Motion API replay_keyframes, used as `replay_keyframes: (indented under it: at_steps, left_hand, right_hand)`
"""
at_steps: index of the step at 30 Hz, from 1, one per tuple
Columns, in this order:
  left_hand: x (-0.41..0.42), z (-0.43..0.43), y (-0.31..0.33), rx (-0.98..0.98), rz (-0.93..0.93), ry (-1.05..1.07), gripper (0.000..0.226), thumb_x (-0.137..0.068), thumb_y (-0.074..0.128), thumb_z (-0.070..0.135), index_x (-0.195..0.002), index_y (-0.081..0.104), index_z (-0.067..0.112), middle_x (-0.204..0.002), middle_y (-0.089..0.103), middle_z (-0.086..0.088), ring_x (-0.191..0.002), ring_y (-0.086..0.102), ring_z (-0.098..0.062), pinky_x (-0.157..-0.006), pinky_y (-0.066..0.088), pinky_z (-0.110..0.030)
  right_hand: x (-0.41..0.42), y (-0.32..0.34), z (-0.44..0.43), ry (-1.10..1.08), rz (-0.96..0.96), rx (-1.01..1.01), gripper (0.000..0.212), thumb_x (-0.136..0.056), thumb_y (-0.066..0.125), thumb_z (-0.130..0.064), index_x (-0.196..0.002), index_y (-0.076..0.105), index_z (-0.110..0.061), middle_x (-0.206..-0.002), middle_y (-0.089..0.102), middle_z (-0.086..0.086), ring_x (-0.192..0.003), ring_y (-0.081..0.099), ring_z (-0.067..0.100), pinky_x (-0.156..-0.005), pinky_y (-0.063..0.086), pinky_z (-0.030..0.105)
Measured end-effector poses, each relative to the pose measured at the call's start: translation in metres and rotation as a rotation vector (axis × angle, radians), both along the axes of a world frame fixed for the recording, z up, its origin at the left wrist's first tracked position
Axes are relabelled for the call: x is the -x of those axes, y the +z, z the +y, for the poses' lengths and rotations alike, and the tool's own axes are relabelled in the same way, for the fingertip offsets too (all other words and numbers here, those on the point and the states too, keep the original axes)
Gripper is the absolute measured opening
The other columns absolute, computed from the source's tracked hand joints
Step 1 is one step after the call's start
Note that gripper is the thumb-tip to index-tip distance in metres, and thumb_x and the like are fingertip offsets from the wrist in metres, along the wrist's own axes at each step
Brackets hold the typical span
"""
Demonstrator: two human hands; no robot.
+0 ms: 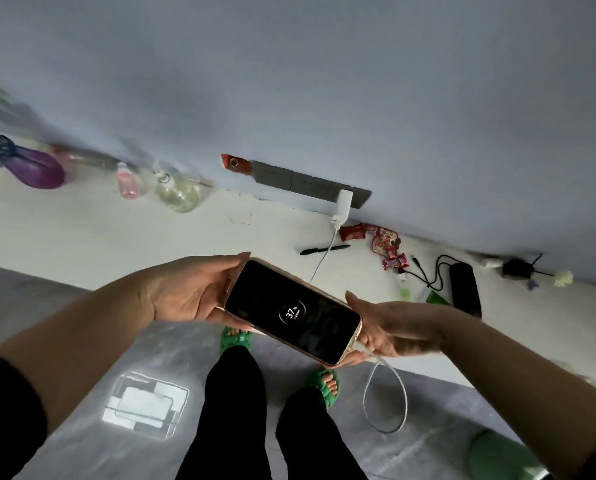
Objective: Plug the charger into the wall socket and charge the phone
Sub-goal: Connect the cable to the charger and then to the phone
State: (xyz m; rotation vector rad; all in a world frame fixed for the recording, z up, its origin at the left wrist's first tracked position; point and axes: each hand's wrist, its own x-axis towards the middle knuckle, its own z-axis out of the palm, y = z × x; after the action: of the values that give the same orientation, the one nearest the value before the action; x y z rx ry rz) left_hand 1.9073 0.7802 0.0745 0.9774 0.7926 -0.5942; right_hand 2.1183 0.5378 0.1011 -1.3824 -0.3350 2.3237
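phone (292,311) sits in the air between both hands, screen up, above the edge of the white counter (82,233), and its dark display shows a ring with 37 % in it, which i read as charging already under way. left hand (189,292) cups one short end, fingers curled under and thumb along the top edge; right hand (393,327) pinches the other short end where the white cable (386,400) enters, so both hands are closed on the same slab. it looks like a thin, rigid, glassy thing, light enough for one hand but slick and breakable, so the long edges or the case rim seem the safest places to hold, never the plug joint. the cable is soft and limp, hanging in a loop below the right hand and running up to the white charger (344,202), which stands plugged into the grey socket strip (300,181) on the wall. by count: one phone, one charger, one white cable, two hands. elsewhere on the counter lie one black pen (324,250), some red sweet wrappers (386,244), a purple vase (33,168), and two small bottles (128,180).
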Motion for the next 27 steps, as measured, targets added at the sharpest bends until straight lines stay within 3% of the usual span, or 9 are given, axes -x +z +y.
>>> replay_keyframes:
  at_steps: [2,5,9,13,15,17,19,24,27]
  left_hand:
    - [0.013,0.020,-0.012,0.110,0.008,0.179,0.042,-0.088,0.058,0.040,-0.118,0.062,0.012,-0.113,0.069,-0.017,-0.103,0.068,-0.031,-0.080,0.058,-0.040]
    - [0.028,0.049,-0.039,0.132,0.097,0.381,0.048,-0.076,0.070,0.039,-0.113,0.063,0.008,-0.104,0.071,-0.018,-0.096,0.070,-0.033,-0.078,0.059,-0.044]
    - [0.034,0.072,-0.078,0.018,0.234,0.559,0.030,-0.086,0.064,0.033,-0.106,0.063,0.011,-0.100,0.068,-0.013,-0.084,0.072,-0.028,-0.073,0.060,-0.043]
    - [0.032,0.092,-0.116,-0.053,0.336,0.671,0.014,-0.089,0.060,0.030,-0.094,0.063,0.017,-0.087,0.061,-0.005,-0.077,0.068,-0.020,-0.059,0.060,-0.035]
    - [0.031,0.100,-0.134,-0.101,0.377,0.668,0.008,-0.085,0.059,0.024,-0.081,0.066,0.021,-0.072,0.063,-0.001,-0.070,0.066,-0.015,-0.058,0.058,-0.030]
    - [0.029,0.104,-0.151,-0.118,0.398,0.675,0.018,-0.080,0.055,0.017,-0.071,0.069,0.023,-0.062,0.063,0.002,-0.070,0.064,-0.014,-0.061,0.056,-0.029]
    - [0.025,0.106,-0.166,-0.121,0.400,0.693,0.023,-0.078,0.050,0.013,-0.070,0.069,0.023,-0.065,0.062,0.002,-0.074,0.062,-0.014,-0.068,0.057,-0.032]
    - [0.014,0.112,-0.206,-0.201,0.428,0.703,0.032,-0.079,0.040,0.004,-0.101,0.063,0.005,-0.098,0.056,-0.008,-0.094,0.057,-0.019,-0.076,0.058,-0.032]
    - [0.011,0.114,-0.221,-0.263,0.464,0.677,0.025,-0.081,0.038,0.001,-0.092,0.059,0.006,-0.098,0.054,-0.014,-0.091,0.055,-0.025,-0.093,0.053,-0.043]
  right_hand:
    - [0.013,-0.024,0.024,-0.012,-0.018,0.044,0.089,-0.077,0.035,-0.078,-0.141,0.045,-0.016,-0.140,0.054,0.016,-0.128,0.053,0.024,-0.115,0.031,0.037]
    - [0.034,-0.055,0.067,-0.154,0.015,0.068,0.076,-0.089,0.027,-0.063,-0.148,0.030,-0.014,-0.153,0.037,0.014,-0.139,0.036,0.026,-0.112,0.033,0.041]
    - [0.052,-0.096,0.119,-0.259,-0.095,0.123,0.055,-0.098,0.029,-0.050,-0.134,0.045,-0.012,-0.154,0.032,0.019,-0.144,0.022,0.036,-0.106,0.039,0.043]
    - [0.058,-0.142,0.157,-0.266,-0.325,0.163,0.054,-0.099,0.033,-0.048,-0.127,0.055,-0.008,-0.114,0.064,0.011,-0.118,0.055,0.030,-0.103,0.042,0.042]
    - [0.061,-0.164,0.172,-0.281,-0.423,0.192,0.050,-0.099,0.032,-0.048,-0.120,0.055,-0.010,-0.093,0.059,0.004,-0.099,0.056,0.024,-0.104,0.039,0.039]
    - [0.062,-0.186,0.185,-0.247,-0.544,0.206,0.048,-0.100,0.030,-0.047,-0.117,0.054,-0.009,-0.095,0.055,0.004,-0.100,0.054,0.028,-0.106,0.036,0.039]
    - [0.062,-0.207,0.194,-0.206,-0.633,0.211,0.049,-0.100,0.028,-0.046,-0.115,0.053,-0.007,-0.102,0.052,0.004,-0.104,0.051,0.028,-0.107,0.035,0.040]
    - [0.065,-0.251,0.206,-0.184,-0.751,0.286,0.043,-0.095,0.031,-0.049,-0.097,0.049,-0.010,-0.093,0.049,0.003,-0.093,0.046,0.024,-0.081,0.034,0.035]
    - [0.066,-0.268,0.209,-0.255,-0.739,0.353,0.052,-0.092,0.036,-0.052,-0.109,0.056,-0.008,-0.103,0.054,0.007,-0.099,0.050,0.024,-0.090,0.039,0.038]
